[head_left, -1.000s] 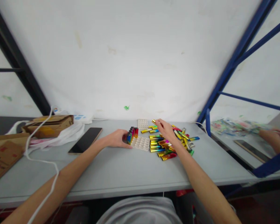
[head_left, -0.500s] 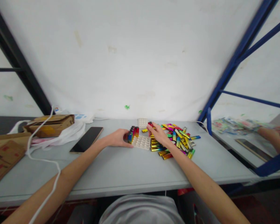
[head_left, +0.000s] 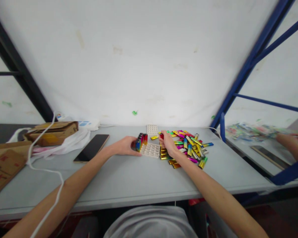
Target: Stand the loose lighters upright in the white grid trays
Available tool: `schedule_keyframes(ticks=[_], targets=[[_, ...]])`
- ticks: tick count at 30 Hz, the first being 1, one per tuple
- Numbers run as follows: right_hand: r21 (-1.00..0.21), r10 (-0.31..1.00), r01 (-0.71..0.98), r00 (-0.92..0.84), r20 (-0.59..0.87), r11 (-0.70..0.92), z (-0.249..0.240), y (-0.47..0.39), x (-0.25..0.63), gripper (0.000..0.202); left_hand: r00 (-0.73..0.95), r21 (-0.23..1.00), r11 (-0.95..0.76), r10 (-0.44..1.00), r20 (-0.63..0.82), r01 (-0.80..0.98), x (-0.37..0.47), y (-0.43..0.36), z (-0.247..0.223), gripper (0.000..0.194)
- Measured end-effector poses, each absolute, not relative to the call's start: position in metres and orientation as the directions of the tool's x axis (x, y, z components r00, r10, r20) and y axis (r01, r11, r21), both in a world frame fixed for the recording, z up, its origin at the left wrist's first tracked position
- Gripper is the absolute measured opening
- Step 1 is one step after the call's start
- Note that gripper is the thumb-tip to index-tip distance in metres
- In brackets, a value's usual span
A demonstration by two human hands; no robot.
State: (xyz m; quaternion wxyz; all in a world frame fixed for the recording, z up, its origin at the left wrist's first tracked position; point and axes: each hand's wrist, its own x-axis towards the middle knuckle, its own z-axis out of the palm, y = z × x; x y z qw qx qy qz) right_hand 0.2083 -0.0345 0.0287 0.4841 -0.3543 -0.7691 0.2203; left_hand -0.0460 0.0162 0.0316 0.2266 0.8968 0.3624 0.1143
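A white tray [head_left: 152, 151] with rows of round pockets lies on the table in front of me. Several shiny coloured tubes [head_left: 140, 142] with dark tops stand upright along its left side. My left hand [head_left: 126, 145] curves round that left end, thumb at the near corner, fingers partly hidden behind the tubes. Just right of the tray, my right hand [head_left: 168, 142] pinches a red tube [head_left: 161, 135], whose lower part the fingers cover. Beneath and beside this hand spreads a loose pile of metallic tubes [head_left: 190, 150] in gold, blue, green and pink.
A second white tray [head_left: 152, 129] lies near the wall. To the left are a phone [head_left: 91, 148], a plastic bag [head_left: 75, 140], cardboard [head_left: 53, 132] and a white cable [head_left: 61, 188]. Blue frame bars [head_left: 240, 72] rise at right; beyond them show another person's hands [head_left: 291, 140].
My right hand has shifted slightly right and down with the red tube, its fingers now curled more. My left hand stays at the tray. The view has moved a little.
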Motion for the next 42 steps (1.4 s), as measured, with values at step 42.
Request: schedule_keyframes(ticks=[42], targets=[[-0.121,0.829,0.890,-0.350,0.436,0.439,0.028,-0.036,0.181,0.033,0.713,0.485,-0.645,0.699,0.060,0.591,-0.046,0.018,0.030,0.067]])
